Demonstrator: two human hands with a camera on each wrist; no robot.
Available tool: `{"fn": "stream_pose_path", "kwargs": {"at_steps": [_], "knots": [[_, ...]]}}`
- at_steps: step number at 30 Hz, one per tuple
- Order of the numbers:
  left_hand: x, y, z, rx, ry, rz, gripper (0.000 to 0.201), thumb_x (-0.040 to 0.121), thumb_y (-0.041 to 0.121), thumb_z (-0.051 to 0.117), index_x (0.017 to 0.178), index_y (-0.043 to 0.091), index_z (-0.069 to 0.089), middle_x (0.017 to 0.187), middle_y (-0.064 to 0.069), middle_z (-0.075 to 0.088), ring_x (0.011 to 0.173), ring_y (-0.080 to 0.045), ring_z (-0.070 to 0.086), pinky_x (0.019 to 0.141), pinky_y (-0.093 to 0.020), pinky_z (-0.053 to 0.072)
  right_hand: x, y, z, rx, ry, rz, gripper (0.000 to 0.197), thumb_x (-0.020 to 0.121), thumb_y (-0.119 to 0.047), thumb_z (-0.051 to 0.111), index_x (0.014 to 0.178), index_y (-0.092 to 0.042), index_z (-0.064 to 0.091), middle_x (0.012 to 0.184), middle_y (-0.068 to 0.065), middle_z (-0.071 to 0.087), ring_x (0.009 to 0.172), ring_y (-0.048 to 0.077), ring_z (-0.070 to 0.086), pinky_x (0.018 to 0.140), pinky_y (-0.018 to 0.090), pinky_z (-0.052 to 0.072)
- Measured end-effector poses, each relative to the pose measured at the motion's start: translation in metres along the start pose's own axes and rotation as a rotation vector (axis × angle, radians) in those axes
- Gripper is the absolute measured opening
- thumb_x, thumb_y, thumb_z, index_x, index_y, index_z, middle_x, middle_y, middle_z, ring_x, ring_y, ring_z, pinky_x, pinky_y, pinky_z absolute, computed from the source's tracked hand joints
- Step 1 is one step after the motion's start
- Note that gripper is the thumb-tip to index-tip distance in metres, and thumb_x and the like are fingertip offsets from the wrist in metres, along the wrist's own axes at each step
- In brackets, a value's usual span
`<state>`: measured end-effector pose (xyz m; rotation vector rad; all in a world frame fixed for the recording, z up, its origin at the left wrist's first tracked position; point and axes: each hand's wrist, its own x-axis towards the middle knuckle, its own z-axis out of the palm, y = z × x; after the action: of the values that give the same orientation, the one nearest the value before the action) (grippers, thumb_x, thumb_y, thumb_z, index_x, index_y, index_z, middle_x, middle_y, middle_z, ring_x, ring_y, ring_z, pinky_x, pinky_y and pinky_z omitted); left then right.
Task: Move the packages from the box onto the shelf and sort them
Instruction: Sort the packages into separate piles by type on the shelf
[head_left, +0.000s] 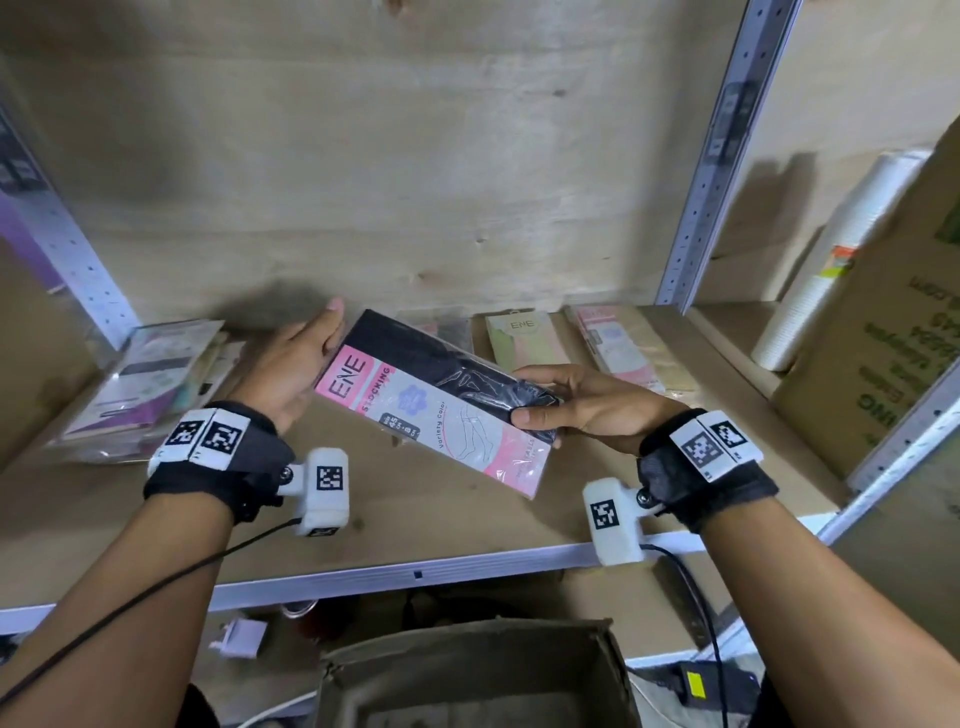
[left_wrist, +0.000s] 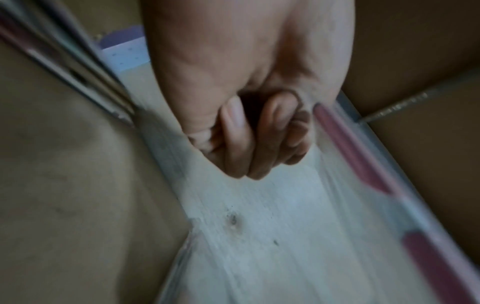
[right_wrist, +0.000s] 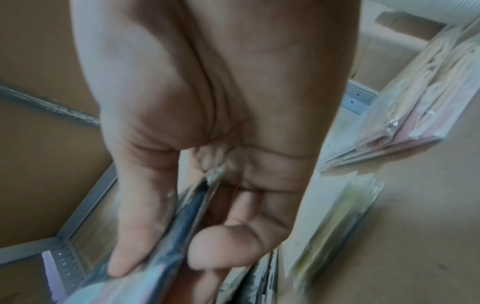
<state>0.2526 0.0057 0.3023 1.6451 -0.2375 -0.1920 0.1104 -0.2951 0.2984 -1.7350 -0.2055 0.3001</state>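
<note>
A stocking package (head_left: 415, 410) with a pink ENE label and black stockings inside hangs tilted over the wooden shelf (head_left: 363, 519). My right hand (head_left: 535, 402) pinches its right edge, thumb on top and fingers underneath; the right wrist view shows that right hand (right_wrist: 176, 246) with the package (right_wrist: 182, 216) clamped between thumb and fingers. My left hand (head_left: 317, 343) lies along the package's upper left edge and grips nothing. In the blurred left wrist view the left hand (left_wrist: 246, 144) has loosely bent fingers beside the package's pink edge (left_wrist: 350, 154). The cardboard box (head_left: 467, 675) stands below the shelf.
On the shelf lie a loose pile of packages (head_left: 145, 384) at left, a dark package (head_left: 441, 327), a green ENE package (head_left: 524, 343) and pink-beige packages (head_left: 623, 348) at the back. A metal upright (head_left: 717, 156), a white cup stack (head_left: 831, 260) and a big carton (head_left: 893, 338) stand right.
</note>
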Motion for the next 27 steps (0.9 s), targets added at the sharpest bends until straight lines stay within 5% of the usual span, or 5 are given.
{"fn": "stream_pose_path", "kwargs": {"at_steps": [4, 9, 16, 22, 27], "knots": [[-0.005, -0.001, -0.011, -0.131, -0.083, -0.124, 0.051, 0.070, 0.076, 0.070, 0.075, 0.025, 0.073, 0.066, -0.004, 0.065, 0.060, -0.023, 0.059, 0.061, -0.032, 0.043, 0.000, -0.002, 0.006, 0.053, -0.035, -0.012, 0.033, 0.087, -0.009, 0.070, 0.106, -0.034, 0.075, 0.099, 0.006, 0.069, 0.081, 0.034, 0.047, 0.058, 0.021, 0.053], [-0.009, -0.013, -0.012, -0.287, -0.112, -0.181, 0.048, 0.083, 0.068, 0.062, 0.086, 0.022, 0.073, 0.074, -0.006, 0.066, 0.061, -0.018, 0.059, 0.060, -0.024, 0.049, 0.001, 0.001, 0.011, 0.118, -0.030, 0.028, 0.032, 0.079, -0.019, 0.073, 0.105, -0.038, 0.075, 0.115, 0.003, 0.073, 0.109, 0.033, 0.057, 0.106, 0.064, 0.034], [-0.025, -0.023, 0.013, -0.153, 0.020, -0.297, 0.073, 0.094, 0.071, 0.036, 0.096, 0.007, 0.071, 0.077, -0.009, 0.078, 0.056, -0.015, 0.070, 0.047, -0.017, 0.052, 0.013, 0.004, 0.017, 0.442, 0.180, 0.037, 0.026, 0.093, -0.010, 0.063, 0.118, -0.008, 0.061, 0.105, 0.017, 0.069, 0.075, 0.022, 0.070, 0.061, 0.027, 0.059], [-0.050, -0.005, 0.045, 0.008, -0.435, -0.234, 0.061, 0.077, 0.053, 0.079, 0.119, 0.011, 0.068, 0.109, -0.017, 0.075, 0.096, -0.032, 0.075, 0.079, -0.035, 0.062, 0.023, -0.004, 0.035, 0.609, 0.224, -0.090, 0.031, 0.091, 0.004, 0.061, 0.117, -0.011, 0.052, 0.121, 0.024, 0.066, 0.104, 0.033, 0.070, 0.084, 0.040, 0.061], [-0.058, 0.000, 0.050, 0.042, -0.429, -0.095, 0.043, 0.076, 0.029, 0.082, 0.113, 0.010, 0.072, 0.100, -0.014, 0.077, 0.088, -0.023, 0.075, 0.074, -0.026, 0.061, 0.031, -0.001, 0.052, 0.451, 0.296, -0.059, 0.036, 0.086, 0.000, 0.070, 0.113, -0.014, 0.050, 0.107, 0.017, 0.070, 0.086, 0.027, 0.072, 0.072, 0.031, 0.062]]}}
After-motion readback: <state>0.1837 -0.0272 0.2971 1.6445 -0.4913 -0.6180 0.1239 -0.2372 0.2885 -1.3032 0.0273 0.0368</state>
